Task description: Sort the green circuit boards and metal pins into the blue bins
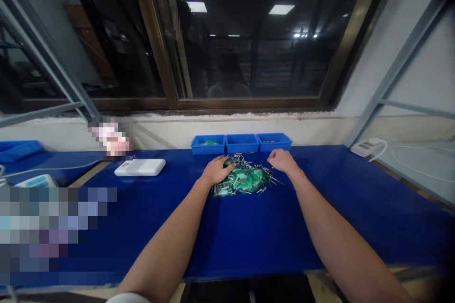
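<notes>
A pile of thin silvery metal pins [242, 161] lies on the table, mixed with small green plastic packets [243, 180]. My left hand [216, 170] rests on the left side of this pile, with thumb and fingers apart. At the pile's right edge is my right hand [282, 159], its fingers curled together in a pinch. Whatever may be between those fingers is too small to make out. Behind the pile stand three blue bins: the left bin [208, 150] has green packets in it, the middle bin [242, 149] is beside it, and the right bin [275, 147] holds some pins.
On the blue table [249, 236], a white box-shaped device [140, 167] lies to the left. A white power strip [368, 147] with a cable sits at the right. Grey metal posts [394, 61] flank the table, and a window stands behind. Blurred patches cover the far left.
</notes>
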The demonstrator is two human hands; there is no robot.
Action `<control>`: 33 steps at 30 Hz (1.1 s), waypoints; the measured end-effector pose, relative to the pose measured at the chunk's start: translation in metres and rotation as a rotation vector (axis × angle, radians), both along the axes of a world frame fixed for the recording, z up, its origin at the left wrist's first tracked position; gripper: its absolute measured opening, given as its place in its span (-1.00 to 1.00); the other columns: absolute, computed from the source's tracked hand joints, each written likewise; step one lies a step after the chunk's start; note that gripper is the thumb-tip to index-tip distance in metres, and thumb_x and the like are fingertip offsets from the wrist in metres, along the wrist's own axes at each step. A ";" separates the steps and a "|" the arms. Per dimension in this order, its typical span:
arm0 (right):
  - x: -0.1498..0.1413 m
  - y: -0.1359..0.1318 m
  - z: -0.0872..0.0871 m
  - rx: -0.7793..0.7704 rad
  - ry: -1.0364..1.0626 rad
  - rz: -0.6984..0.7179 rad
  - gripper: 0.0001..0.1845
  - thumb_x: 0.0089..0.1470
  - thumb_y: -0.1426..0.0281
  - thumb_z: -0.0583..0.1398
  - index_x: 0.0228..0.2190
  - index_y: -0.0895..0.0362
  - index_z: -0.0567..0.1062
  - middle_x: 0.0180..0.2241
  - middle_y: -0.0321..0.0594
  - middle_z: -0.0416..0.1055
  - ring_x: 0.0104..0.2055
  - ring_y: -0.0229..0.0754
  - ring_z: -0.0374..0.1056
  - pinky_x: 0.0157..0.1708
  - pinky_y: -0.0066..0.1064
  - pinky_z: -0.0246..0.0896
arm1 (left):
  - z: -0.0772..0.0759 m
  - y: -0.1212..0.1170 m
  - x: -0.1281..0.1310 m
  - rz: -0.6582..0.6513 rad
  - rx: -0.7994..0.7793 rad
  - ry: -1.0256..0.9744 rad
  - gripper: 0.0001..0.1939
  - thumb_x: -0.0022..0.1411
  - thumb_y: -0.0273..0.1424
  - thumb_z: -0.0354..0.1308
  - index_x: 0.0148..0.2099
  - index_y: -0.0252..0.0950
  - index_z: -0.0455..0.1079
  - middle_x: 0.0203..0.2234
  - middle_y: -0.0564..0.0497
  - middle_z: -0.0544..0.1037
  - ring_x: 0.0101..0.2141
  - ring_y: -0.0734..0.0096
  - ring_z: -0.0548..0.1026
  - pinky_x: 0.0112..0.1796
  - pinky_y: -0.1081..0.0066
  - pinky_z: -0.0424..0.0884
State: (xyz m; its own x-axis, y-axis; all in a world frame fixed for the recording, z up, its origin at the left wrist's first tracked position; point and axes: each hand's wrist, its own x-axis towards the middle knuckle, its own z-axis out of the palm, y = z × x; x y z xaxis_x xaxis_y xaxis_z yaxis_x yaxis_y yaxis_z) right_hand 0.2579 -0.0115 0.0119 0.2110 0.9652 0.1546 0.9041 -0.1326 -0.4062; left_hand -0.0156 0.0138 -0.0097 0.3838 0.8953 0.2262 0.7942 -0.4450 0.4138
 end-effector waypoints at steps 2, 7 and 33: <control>0.004 0.000 0.001 -0.068 -0.015 -0.005 -0.80 -0.17 0.36 0.17 -0.46 0.14 0.56 -0.39 -0.04 0.52 -0.28 -0.01 0.43 -0.33 -0.35 0.23 | 0.000 -0.001 0.000 -0.019 0.008 0.001 -0.35 0.18 0.04 -0.10 0.14 -0.28 0.28 0.09 -0.18 0.32 0.11 0.12 0.25 0.09 0.23 0.13; -0.007 -0.001 -0.004 -0.064 0.059 0.121 -0.76 -0.20 0.46 0.17 -0.40 0.15 0.57 -0.33 -0.06 0.53 -0.22 -0.04 0.42 -0.28 -0.41 0.22 | 0.004 -0.004 0.001 -0.049 0.030 -0.027 -0.42 0.21 0.00 -0.12 0.08 -0.27 0.34 0.03 -0.14 0.39 0.05 0.17 0.33 0.05 0.27 0.20; -0.012 0.002 -0.019 0.067 0.057 -0.106 -0.75 -0.20 0.34 0.23 -0.36 0.08 0.55 -0.35 -0.08 0.49 -0.27 -0.08 0.43 -0.35 -0.38 0.26 | 0.010 -0.002 0.002 0.038 0.181 -0.132 -0.67 0.26 -0.26 -0.12 -0.11 -0.26 0.41 -0.17 -0.06 0.50 -0.10 0.25 0.41 -0.03 0.31 0.28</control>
State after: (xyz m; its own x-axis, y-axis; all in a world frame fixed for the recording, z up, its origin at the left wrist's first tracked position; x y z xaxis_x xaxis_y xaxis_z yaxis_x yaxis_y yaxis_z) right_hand 0.2463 -0.0093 -0.0068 0.3219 0.9249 0.2023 0.8614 -0.1974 -0.4680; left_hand -0.0139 0.0115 0.0003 0.3069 0.8489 0.4303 0.7562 -0.4920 0.4313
